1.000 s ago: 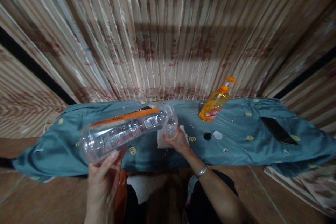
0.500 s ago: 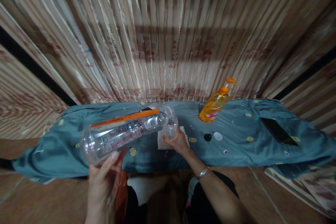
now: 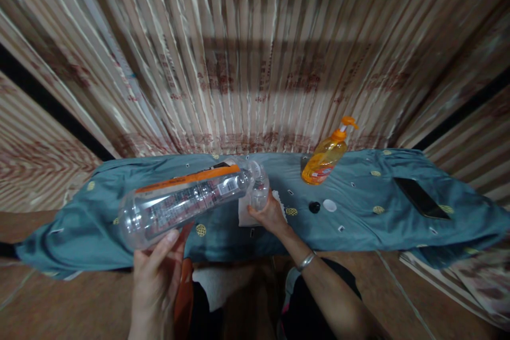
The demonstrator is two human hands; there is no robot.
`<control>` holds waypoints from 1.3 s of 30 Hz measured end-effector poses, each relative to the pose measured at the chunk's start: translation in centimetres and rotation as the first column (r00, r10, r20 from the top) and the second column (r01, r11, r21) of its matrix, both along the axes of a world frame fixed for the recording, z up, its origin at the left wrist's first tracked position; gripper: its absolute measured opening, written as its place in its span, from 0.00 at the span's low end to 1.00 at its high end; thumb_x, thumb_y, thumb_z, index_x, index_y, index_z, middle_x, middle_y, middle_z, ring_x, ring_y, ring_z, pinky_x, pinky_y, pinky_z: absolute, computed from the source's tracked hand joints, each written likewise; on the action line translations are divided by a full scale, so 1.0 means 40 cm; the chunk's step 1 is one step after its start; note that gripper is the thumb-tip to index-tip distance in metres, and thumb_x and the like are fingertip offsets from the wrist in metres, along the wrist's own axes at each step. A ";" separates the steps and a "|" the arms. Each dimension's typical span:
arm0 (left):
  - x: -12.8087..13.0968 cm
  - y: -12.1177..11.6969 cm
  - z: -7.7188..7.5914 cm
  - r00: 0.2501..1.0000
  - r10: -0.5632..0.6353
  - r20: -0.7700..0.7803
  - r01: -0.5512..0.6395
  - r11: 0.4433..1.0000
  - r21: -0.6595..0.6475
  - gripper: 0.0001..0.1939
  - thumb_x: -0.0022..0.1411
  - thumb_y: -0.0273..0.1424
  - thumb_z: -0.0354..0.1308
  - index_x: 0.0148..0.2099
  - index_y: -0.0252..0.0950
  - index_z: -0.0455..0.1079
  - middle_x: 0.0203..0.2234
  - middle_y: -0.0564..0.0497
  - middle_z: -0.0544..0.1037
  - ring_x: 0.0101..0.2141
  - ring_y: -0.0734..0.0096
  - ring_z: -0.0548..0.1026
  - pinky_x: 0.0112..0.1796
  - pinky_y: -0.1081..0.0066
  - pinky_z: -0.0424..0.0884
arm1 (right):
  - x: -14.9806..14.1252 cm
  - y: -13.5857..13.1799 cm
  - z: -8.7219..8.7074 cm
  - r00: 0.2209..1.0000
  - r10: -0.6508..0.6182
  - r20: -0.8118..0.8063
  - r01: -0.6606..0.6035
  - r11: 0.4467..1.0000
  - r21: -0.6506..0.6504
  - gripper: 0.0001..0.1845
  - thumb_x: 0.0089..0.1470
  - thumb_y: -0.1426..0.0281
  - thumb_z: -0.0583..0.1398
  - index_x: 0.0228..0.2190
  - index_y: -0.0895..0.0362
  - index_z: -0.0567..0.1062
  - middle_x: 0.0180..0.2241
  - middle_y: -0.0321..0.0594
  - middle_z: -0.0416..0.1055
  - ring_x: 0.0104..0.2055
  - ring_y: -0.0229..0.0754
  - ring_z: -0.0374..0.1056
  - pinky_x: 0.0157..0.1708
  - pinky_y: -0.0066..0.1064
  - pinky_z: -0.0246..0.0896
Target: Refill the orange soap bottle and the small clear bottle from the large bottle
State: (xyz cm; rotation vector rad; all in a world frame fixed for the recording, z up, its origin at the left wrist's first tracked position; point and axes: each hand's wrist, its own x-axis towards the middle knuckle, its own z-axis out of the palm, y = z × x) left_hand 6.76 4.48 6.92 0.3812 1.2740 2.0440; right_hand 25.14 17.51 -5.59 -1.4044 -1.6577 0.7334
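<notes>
My left hand (image 3: 159,265) grips the lower part of a large clear plastic bottle (image 3: 187,202) with an orange-edged label. The bottle is tilted nearly level, its neck pointing right. At its mouth is a small clear bottle (image 3: 260,194), which my right hand (image 3: 271,215) holds with closed fingers. The two mouths meet or overlap; I cannot tell whether they touch. A white paper napkin (image 3: 246,215) lies under the small bottle and my right hand. To the right of that hand lie a black cap (image 3: 314,206) and a white round lid (image 3: 329,205).
An orange pump bottle (image 3: 324,162) with yellow-orange liquid stands at the back right. Farther right, a dark phone (image 3: 422,199) lies on the teal patterned cloth (image 3: 358,234). A striped curtain (image 3: 255,64) hangs close behind, and black poles slant at both sides.
The large bottle's base has shifted slightly left and down. Both hands keep their holds, and the other things appear in nearly the same places.
</notes>
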 end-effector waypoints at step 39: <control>0.003 0.000 0.002 1.000 0.015 0.001 -0.015 1.000 0.002 0.23 0.25 0.31 0.80 0.23 0.39 0.71 0.29 0.53 0.82 0.38 0.59 0.79 0.58 0.44 0.70 | 0.001 0.003 -0.013 1.000 0.003 -0.012 -0.003 1.000 0.020 0.34 0.44 0.65 0.67 0.53 0.54 0.69 0.46 0.47 0.81 0.47 0.55 0.80 0.49 0.44 0.77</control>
